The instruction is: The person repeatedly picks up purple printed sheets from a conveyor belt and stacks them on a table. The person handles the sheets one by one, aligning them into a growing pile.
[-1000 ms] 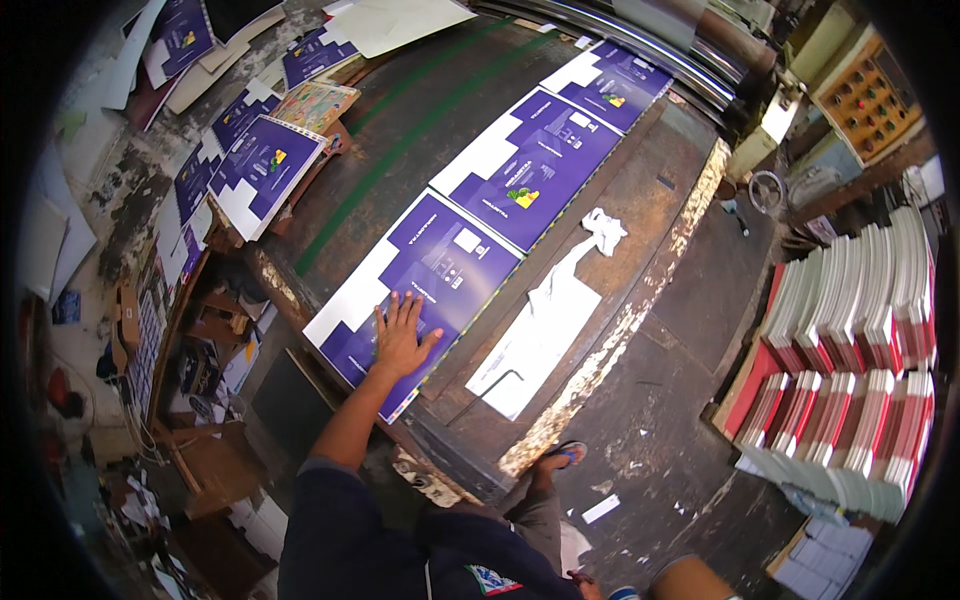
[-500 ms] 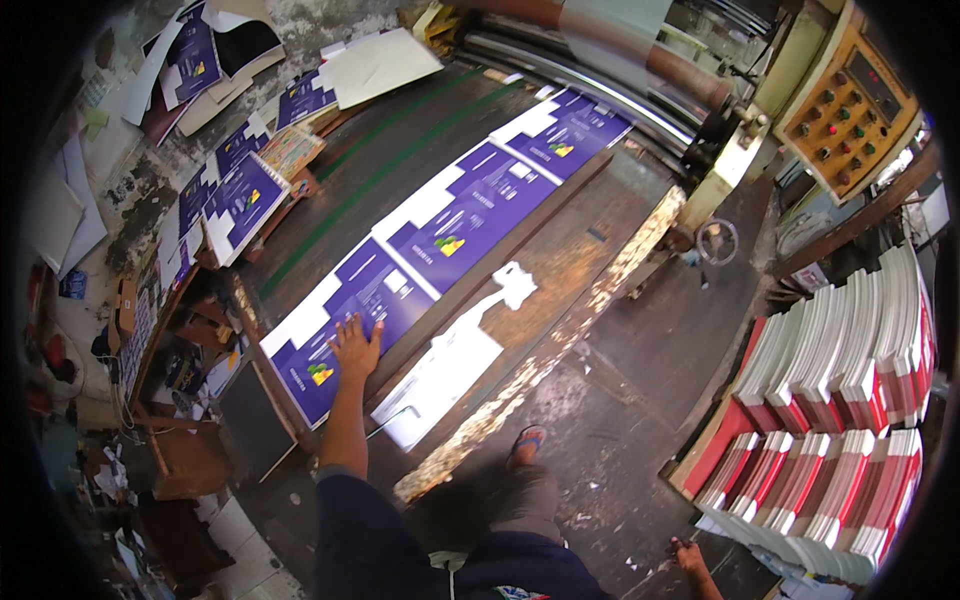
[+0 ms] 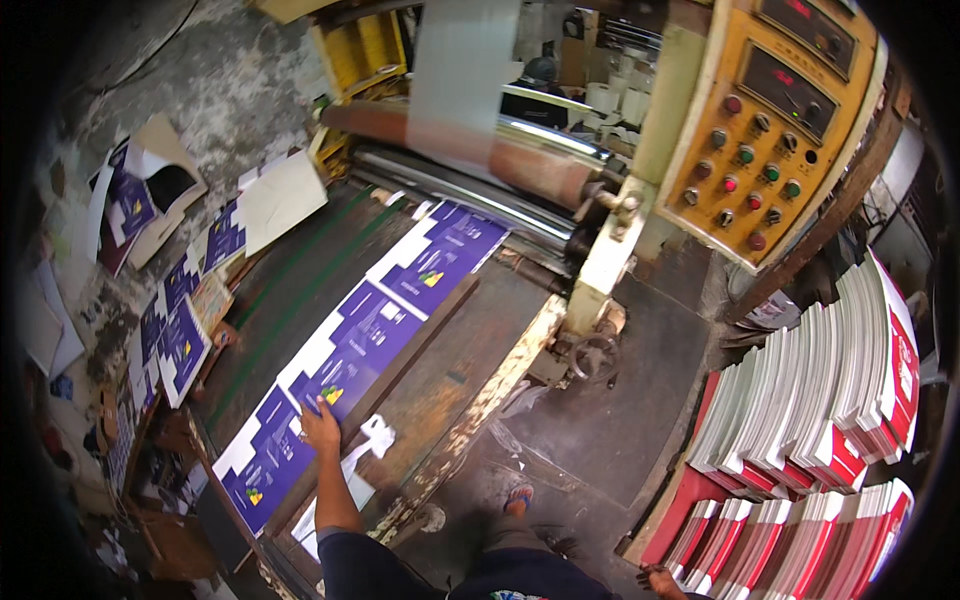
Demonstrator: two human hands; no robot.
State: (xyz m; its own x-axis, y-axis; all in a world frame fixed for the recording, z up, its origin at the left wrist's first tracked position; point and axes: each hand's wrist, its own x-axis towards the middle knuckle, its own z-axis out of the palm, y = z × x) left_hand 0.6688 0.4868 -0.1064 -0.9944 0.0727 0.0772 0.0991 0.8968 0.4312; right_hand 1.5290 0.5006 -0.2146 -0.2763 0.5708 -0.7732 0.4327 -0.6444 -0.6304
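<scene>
My left hand (image 3: 320, 428) reaches over a row of purple-and-white printed sheets, fingers apart, near where two sheets meet. The nearest sheet (image 3: 275, 475) lies at the near end of a dark table with green bands. Beyond it are a middle sheet (image 3: 350, 345) and a far sheet (image 3: 440, 255) that reaches the rollers. My right hand (image 3: 658, 580) hangs low at the bottom edge, beside the red pallet of stacked sheets. Its fingers are loosely bent and apart, with nothing visible in them; part of it is cut off.
A machine with metal rollers (image 3: 470, 205) spans the far end of the table. A yellow control panel (image 3: 765, 130) hangs at the right, above a handwheel (image 3: 594, 358). White-and-red stacks (image 3: 800, 400) stand on the right. A crumpled white piece (image 3: 377, 437) lies beside the printed row.
The view has turned up and to the right, showing more of the machine and panel. My left hand has moved forward from the nearest sheet's middle toward its join with the middle sheet.
</scene>
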